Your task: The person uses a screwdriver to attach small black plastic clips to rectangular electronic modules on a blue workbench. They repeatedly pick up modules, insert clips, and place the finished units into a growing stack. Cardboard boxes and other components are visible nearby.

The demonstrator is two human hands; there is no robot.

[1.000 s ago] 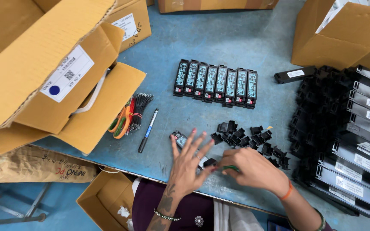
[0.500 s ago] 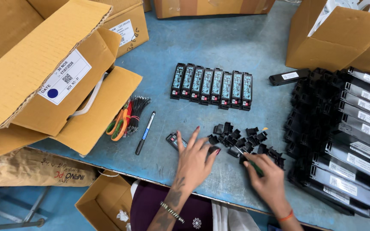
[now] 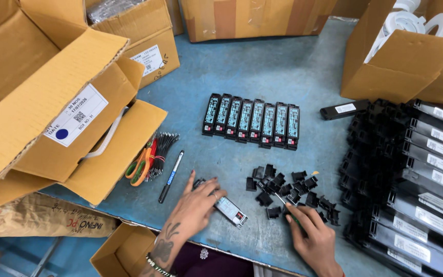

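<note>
Head view: left hand (image 3: 197, 202) half over module (image 3: 230, 210), end hidden.

A small black module (image 3: 227, 208) with a pale label on top lies flat and slanted on the blue desk (image 3: 262, 66), partly under the left hand (image 3: 197, 204). Just beside it, many little black clips (image 3: 288, 191) lie loose in a pile. The right hand (image 3: 311, 231) touches the pile's near edge.
</note>
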